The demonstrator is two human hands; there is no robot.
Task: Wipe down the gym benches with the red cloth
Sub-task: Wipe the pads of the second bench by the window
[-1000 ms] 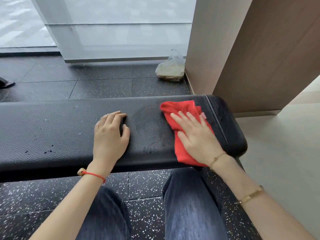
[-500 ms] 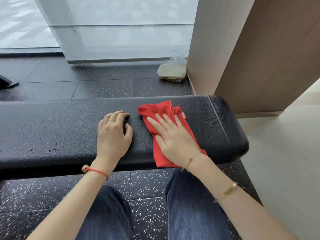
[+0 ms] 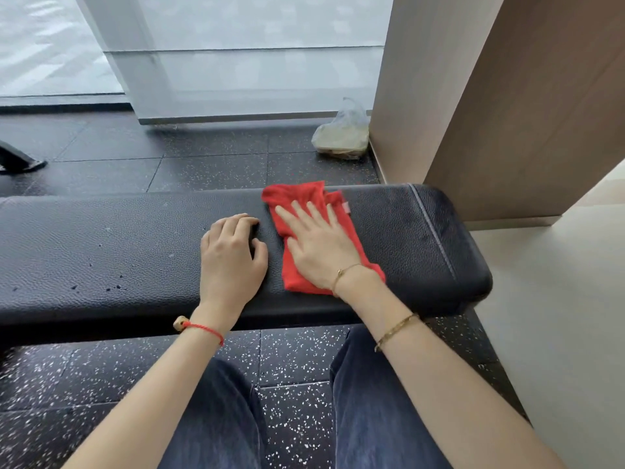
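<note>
A black padded gym bench (image 3: 101, 245) runs across the view in front of my knees. The red cloth (image 3: 297, 198) lies folded on the bench top, right of its middle. My right hand (image 3: 321, 245) presses flat on the cloth with straight, spread fingers and covers most of it. My left hand (image 3: 231, 258) rests palm down on the bare pad just left of the cloth, fingertips bent down onto the surface, holding nothing. A few small dark specks dot the pad towards the left.
A clear plastic bag (image 3: 341, 133) sits on the speckled rubber floor beyond the bench, against a beige pillar (image 3: 422, 89). A brown panel (image 3: 541, 113) rises at the right. A black metal foot (image 3: 20, 160) shows at the far left.
My right hand has slid the red cloth leftward along the bench, from near the right end to right beside my left hand. The left hand has stayed in place.
</note>
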